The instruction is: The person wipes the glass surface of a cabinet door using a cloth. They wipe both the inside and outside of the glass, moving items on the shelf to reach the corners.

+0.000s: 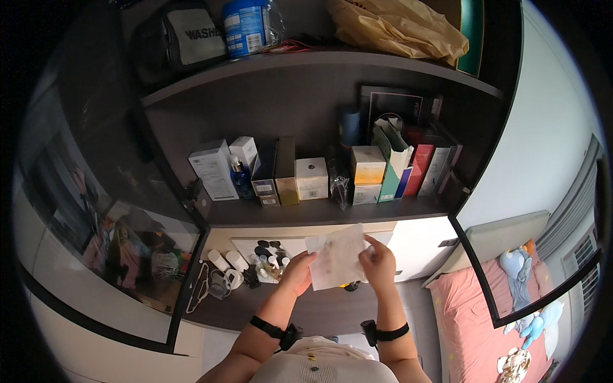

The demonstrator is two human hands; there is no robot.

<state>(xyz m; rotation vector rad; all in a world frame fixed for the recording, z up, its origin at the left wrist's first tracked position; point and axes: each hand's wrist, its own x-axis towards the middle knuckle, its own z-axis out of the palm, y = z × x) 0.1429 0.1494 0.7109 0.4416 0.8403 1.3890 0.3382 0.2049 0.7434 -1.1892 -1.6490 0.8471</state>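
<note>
A thin white sheet [336, 260], like a wipe or tissue with faint brownish-pink smudges, is spread between my hands in front of the open cabinet. My left hand [297, 274] pinches its left edge. At the right edge, my right hand [379, 262] grips it with the fingers curled. Behind the sheet, part of the lower counter is hidden. Each of my forearms wears a black strap with a small dark device.
Boxes [311, 179], bottles and packages line the middle shelf [287, 217]. Above lie a dark bag [185, 38], a blue tub [245, 29] and brown paper [396, 29]. Glass doors [115, 255] stand open at both sides. White bottles crowd the lower counter [274, 309]; a pink bed [463, 313] is at right.
</note>
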